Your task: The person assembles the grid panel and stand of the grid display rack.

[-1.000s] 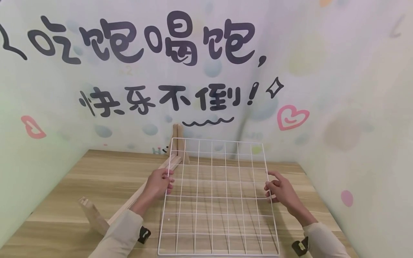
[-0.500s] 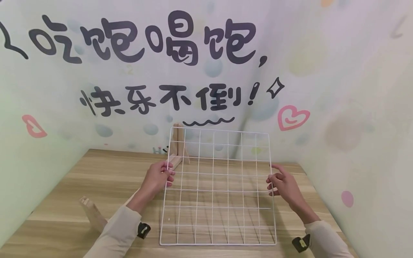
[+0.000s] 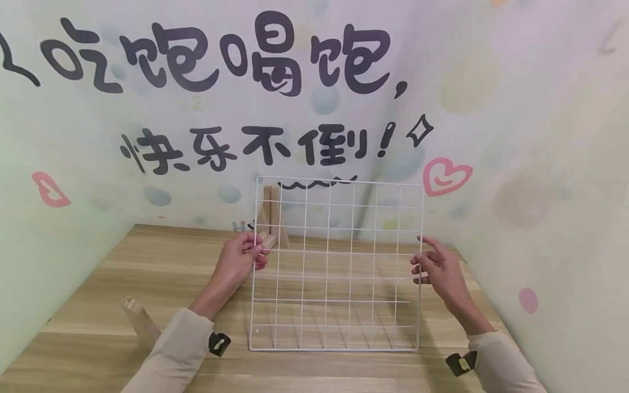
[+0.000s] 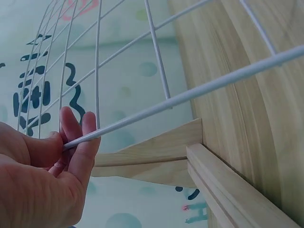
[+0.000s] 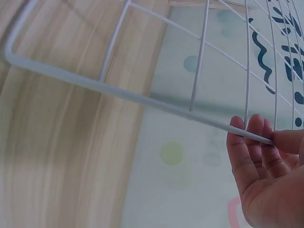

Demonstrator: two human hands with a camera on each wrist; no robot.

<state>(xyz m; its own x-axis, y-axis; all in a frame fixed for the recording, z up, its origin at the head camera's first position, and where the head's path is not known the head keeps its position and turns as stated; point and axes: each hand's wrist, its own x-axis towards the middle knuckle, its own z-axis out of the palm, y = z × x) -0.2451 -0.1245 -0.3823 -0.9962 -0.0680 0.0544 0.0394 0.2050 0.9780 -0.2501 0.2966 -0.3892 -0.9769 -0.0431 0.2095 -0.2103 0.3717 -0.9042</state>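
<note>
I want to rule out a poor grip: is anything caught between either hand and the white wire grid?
Nothing visible is. The left hand and right hand pinch opposite side edges of the wire grid directly. The wooden upright shows behind the grid in the head view, not between it and either hand.

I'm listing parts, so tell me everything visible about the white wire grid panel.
The white wire grid panel looks like coated metal: a squarish frame, rounded corners, thinner wires crossing inside. The left hand and right hand pinch opposite sides, holding it tilted up over the wood-grain tabletop. Whether its lower edge touches is unclear.
</note>
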